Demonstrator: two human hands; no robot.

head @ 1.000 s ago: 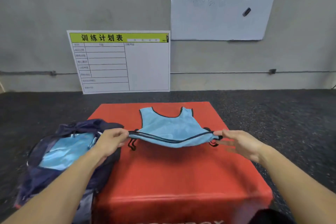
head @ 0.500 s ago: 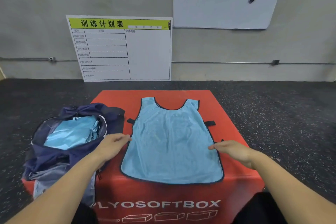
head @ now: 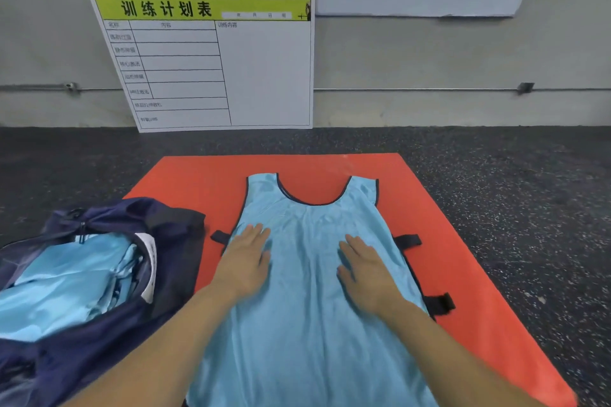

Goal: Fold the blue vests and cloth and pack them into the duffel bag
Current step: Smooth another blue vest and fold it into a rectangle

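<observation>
Right, I've got the blue vest (head: 317, 291) spread flat on the red plyo box (head: 446, 241), neck hole at the far end, hem running toward me and off the near edge of view, so its long axis runs near to far, straight away from me. Both hands lie on top of it, about midway along. My left hand (head: 246, 263) rests palm down, fingers straight, close to the vest's left edge; my right hand (head: 363, 269) rests the same way, a little inside the right edge. Neither one grips anything, both simply press the fabric. Black side straps (head: 408, 239) stick out on the right, one more on the left. I judge the fold will turn on that long axis: each hand sits nearest its own side edge. Over on the left, just beside the box, the navy duffel bag (head: 99, 324) stands unzipped, with light blue fabric (head: 66, 284) already inside it, nearer my left hand.
</observation>
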